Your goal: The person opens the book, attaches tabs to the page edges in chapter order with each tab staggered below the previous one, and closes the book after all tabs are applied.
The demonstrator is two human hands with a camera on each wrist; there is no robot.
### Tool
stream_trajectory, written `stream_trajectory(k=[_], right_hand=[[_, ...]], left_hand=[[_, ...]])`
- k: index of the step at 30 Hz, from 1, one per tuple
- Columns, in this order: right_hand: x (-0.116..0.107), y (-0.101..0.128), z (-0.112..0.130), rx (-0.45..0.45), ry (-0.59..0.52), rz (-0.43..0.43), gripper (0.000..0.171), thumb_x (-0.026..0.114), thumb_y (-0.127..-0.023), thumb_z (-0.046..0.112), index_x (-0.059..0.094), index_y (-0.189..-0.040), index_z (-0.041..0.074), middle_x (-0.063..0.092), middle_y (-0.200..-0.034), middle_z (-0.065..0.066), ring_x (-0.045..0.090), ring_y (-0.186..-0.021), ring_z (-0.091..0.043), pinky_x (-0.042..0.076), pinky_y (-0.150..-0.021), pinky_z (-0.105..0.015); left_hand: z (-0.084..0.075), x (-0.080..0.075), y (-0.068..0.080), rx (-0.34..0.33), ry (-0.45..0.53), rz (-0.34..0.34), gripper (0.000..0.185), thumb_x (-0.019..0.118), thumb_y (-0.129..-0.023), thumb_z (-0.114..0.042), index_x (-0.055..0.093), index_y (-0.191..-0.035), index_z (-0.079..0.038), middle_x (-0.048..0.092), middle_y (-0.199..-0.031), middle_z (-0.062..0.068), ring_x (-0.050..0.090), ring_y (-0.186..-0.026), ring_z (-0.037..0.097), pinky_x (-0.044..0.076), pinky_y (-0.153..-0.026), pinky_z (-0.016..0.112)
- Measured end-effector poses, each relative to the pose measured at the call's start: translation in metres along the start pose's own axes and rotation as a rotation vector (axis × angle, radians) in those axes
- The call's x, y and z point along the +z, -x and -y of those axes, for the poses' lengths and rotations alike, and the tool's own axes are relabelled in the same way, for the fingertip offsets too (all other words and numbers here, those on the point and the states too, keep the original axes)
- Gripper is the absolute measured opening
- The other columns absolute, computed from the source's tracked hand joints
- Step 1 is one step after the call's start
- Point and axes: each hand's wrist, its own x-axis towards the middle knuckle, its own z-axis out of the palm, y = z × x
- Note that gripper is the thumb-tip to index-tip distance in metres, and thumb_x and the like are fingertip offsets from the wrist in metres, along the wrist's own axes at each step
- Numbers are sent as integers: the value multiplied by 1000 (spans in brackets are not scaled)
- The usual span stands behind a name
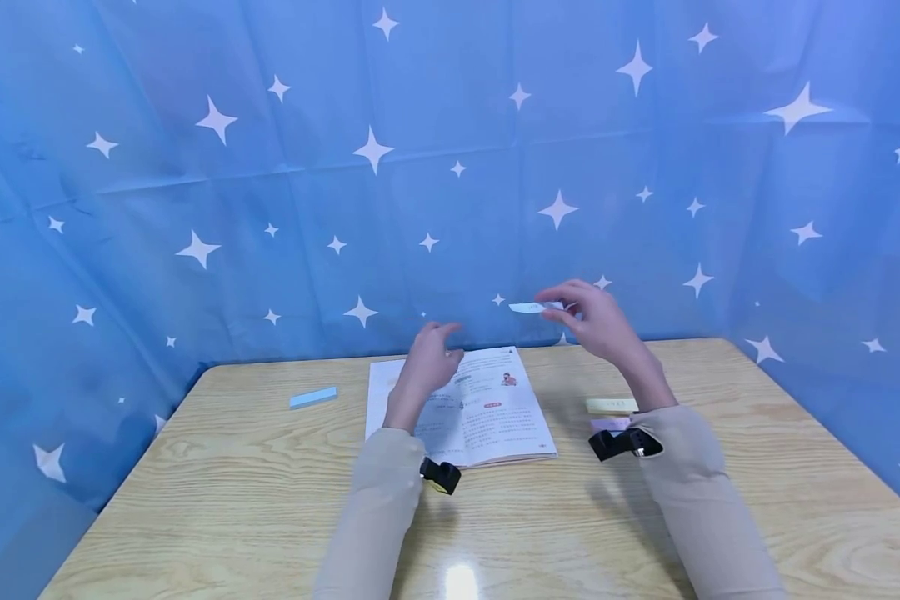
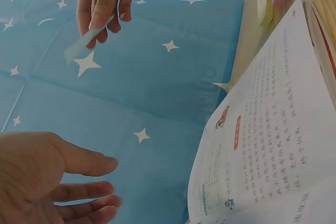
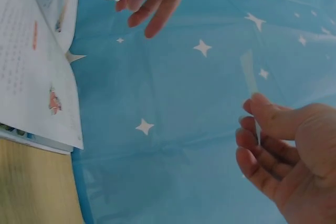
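Observation:
My right hand [image 1: 596,321] is raised above the table's far edge, to the right of the book. Between thumb and fingertips it pinches a thin, pale sticky note strip [image 1: 525,307], whose free end points left. The right wrist view shows the strip [image 3: 249,72] standing up from the thumb. Over the open book [image 1: 506,425] is my left hand [image 1: 429,358], fingers relaxed and nothing in them. Printed text and a small colored figure mark the book's page. In the left wrist view, the left thumb and fingers [image 2: 86,163] are spread apart beside the page.
A blue sticky note pad [image 1: 313,397] lies left of the book on the wooden table [image 1: 255,483]. To the right, a yellow pad [image 1: 611,406] and a purple pad [image 1: 607,424] lie near the right wrist. Behind the table hangs a blue, star-patterned curtain [image 1: 450,200].

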Motion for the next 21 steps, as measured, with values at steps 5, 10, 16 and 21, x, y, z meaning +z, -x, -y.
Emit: stream_trajectory(k=[5, 10, 16, 21], right_hand=[[8, -4, -6, 2, 11, 23, 25, 68, -98, 10, 72, -121, 2, 67, -114, -12, 61, -94, -24, 51, -81, -41], [17, -4, -14, 41, 32, 36, 25, 67, -98, 10, 71, -121, 2, 67, -115, -13, 60, -90, -24, 50, -77, -40], [25, -3, -22, 89, 46, 56, 26, 66, -99, 10, 71, -122, 1, 65, -119, -17, 59, -91, -27, 49, -76, -40], [32, -1, -30, 108, 61, 93, 27, 65, -100, 10, 69, -124, -1, 63, -122, -20, 60, -95, -30, 50, -78, -44]], left_hand=[[-1, 6, 0, 3, -22, 21, 42, 62, -99, -7, 59, -141, -7, 52, -142, 19, 47, -135, 34, 42, -109, 47], [-1, 14, 0, -3, -59, 54, 42, 63, -100, -8, 58, -142, -6, 51, -143, 19, 49, -134, 33, 43, -108, 46], [-3, 27, -1, -10, -143, 112, 43, 63, -100, -12, 58, -142, -7, 51, -142, 18, 48, -133, 34, 43, -107, 47], [-5, 36, 0, -26, -216, 150, 43, 63, -100, -17, 58, -143, -10, 51, -141, 17, 48, -131, 32, 45, -105, 46]])
